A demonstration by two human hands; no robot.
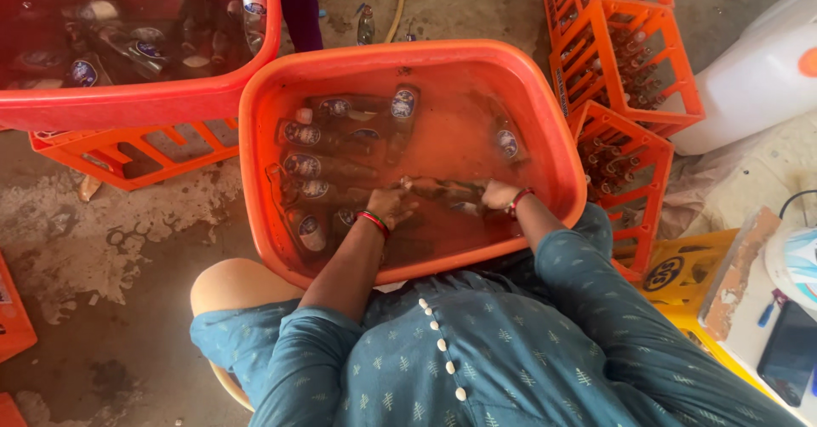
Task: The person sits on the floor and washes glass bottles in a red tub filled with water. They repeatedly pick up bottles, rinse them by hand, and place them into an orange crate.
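The person wears a teal tunic point(511, 350) printed all over with small pale leaf-like marks. A curved row of round white buttons point(438, 342) runs down its front. The sleeves point(302, 367) reach past the elbows, leaving the forearms bare. Each wrist carries a red bangle, left point(373, 222) and right point(517, 200).
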